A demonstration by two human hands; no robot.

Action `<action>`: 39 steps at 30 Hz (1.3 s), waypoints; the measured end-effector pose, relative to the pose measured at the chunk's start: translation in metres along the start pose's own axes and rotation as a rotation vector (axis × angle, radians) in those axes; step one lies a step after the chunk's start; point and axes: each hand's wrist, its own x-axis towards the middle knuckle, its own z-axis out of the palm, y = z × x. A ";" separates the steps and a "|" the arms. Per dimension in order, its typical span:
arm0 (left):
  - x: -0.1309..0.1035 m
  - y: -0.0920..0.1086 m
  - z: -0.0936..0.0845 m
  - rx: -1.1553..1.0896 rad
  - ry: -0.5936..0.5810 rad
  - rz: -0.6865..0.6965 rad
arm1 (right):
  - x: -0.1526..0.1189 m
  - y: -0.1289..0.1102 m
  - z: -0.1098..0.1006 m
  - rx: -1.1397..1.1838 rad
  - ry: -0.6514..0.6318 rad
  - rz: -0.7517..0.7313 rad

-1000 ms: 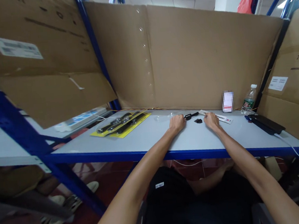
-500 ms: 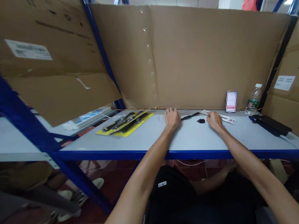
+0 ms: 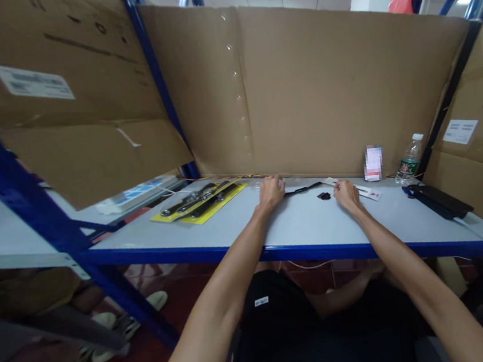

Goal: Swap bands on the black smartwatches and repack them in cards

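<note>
The left hand point(image 3: 271, 191) has slid left along the table point(image 3: 229, 228), away from the black strap point(image 3: 303, 188), and now lies flat, perhaps on clear plastic. The right hand point(image 3: 346, 194) rests loosely curled beside the small black piece point(image 3: 323, 196), holding nothing.

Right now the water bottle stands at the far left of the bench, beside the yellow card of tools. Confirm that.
Not so. The head view shows the water bottle at the far right of the bench, against the cardboard wall. The yellow card of tools lies on the left, well apart from it.
</note>
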 end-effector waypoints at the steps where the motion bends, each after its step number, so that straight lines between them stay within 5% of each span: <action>1: 0.000 0.003 0.001 -0.004 -0.036 0.051 | 0.000 0.000 0.001 -0.005 -0.006 -0.004; 10: -0.004 0.013 0.007 0.023 -0.176 0.203 | 0.004 0.006 0.003 -0.035 -0.015 0.015; 14: -0.003 0.013 0.006 0.010 -0.175 0.146 | 0.005 0.007 0.004 -0.024 -0.022 -0.010; 21: -0.004 0.012 0.004 0.034 -0.181 -0.050 | 0.004 0.006 0.016 -0.036 -0.056 -0.344; 28: -0.002 0.011 0.008 0.032 -0.105 -0.124 | 0.017 0.011 0.029 -0.039 -0.032 -0.371; 39: -0.004 0.008 0.007 0.069 -0.145 -0.080 | 0.001 0.000 0.021 -0.043 -0.056 -0.354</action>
